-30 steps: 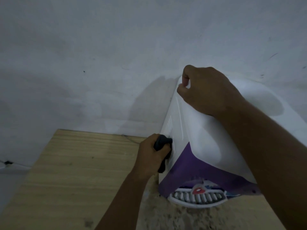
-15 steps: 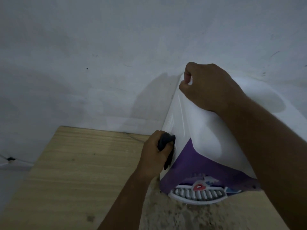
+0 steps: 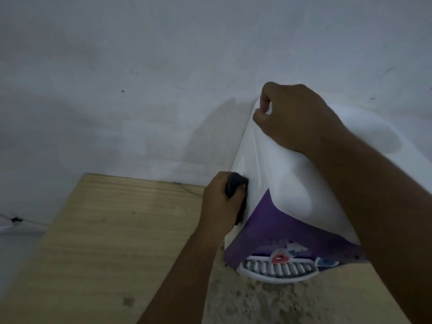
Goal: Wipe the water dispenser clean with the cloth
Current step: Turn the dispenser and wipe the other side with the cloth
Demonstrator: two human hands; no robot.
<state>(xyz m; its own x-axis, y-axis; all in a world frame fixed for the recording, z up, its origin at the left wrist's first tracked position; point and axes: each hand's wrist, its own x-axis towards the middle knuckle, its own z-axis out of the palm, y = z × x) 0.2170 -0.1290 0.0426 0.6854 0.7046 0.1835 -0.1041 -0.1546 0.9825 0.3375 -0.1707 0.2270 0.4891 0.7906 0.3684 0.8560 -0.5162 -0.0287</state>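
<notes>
Left hand (image 3: 219, 204) clenched the cloth (image 3: 233, 184) against the water dispenser (image 3: 280, 174), slightly higher than before. Right hand (image 3: 294, 115) curled its fingers over the top corner.

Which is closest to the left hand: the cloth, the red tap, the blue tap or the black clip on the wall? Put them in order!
1. the cloth: held in the left hand, against the dispenser side.
2. the red tap: lower down, on the front.
3. the blue tap: farther right.
4. the black clip: far left, on the wall.
</notes>
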